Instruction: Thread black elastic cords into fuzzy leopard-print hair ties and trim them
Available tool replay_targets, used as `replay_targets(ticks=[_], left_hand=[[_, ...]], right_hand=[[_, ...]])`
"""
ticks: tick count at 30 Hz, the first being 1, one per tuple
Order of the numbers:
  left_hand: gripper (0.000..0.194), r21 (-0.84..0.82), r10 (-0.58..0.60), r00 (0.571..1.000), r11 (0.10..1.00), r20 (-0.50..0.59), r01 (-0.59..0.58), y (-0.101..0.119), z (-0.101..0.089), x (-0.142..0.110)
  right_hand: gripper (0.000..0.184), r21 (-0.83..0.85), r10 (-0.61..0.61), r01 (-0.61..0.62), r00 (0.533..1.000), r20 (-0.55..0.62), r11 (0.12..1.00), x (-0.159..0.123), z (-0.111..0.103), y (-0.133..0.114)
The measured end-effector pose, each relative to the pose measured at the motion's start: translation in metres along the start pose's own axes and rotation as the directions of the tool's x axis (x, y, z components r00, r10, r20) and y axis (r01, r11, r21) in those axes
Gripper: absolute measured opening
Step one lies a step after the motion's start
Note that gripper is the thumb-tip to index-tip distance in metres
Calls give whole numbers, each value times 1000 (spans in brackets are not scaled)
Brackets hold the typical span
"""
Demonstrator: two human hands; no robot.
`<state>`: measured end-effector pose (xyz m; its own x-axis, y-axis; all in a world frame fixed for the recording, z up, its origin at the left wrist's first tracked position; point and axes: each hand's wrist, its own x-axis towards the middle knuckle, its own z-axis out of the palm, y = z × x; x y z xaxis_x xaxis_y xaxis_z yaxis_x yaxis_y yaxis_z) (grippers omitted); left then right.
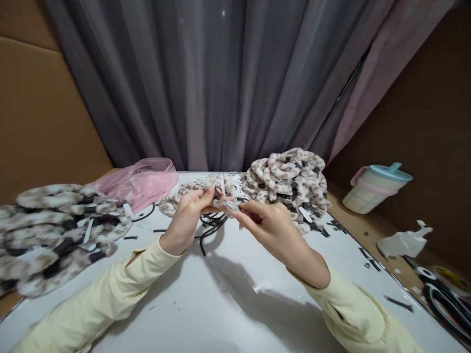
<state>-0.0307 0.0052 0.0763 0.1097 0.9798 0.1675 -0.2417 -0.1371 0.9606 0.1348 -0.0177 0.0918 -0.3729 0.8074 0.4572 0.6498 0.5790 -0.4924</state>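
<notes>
My left hand (186, 218) and my right hand (270, 225) meet over the middle of the white table (228, 294), both pinched on a fuzzy brown-and-cream headband (195, 192) that arcs away to the left. The left fingers pinch its fluffy end. The right fingers grip a thin strip at that same end, too small to name. Under the hands lie a few bare black headbands (210, 223). Both sleeves are pale yellow.
A heap of fuzzy headbands (289, 176) sits behind the right hand, another pile (51, 230) at the left edge. A pink plastic bag (138, 182) lies back left. On the right are a lidded cup (375, 187), crumpled paper (405, 241) and scissors (443, 299). A grey curtain hangs behind.
</notes>
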Motion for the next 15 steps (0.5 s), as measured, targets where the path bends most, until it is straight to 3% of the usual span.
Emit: replay_targets(ticks=[5,15], left_hand=[[35,38,-8,998,999,-56,10,-4,0,0],[22,36,-34,999,999,-1,34,0,-2,2]], right_hand=[[29,17,-1,1,1000,13,1000,2,4,2],[33,48,44,-47,997,61,998,6,-4,7]])
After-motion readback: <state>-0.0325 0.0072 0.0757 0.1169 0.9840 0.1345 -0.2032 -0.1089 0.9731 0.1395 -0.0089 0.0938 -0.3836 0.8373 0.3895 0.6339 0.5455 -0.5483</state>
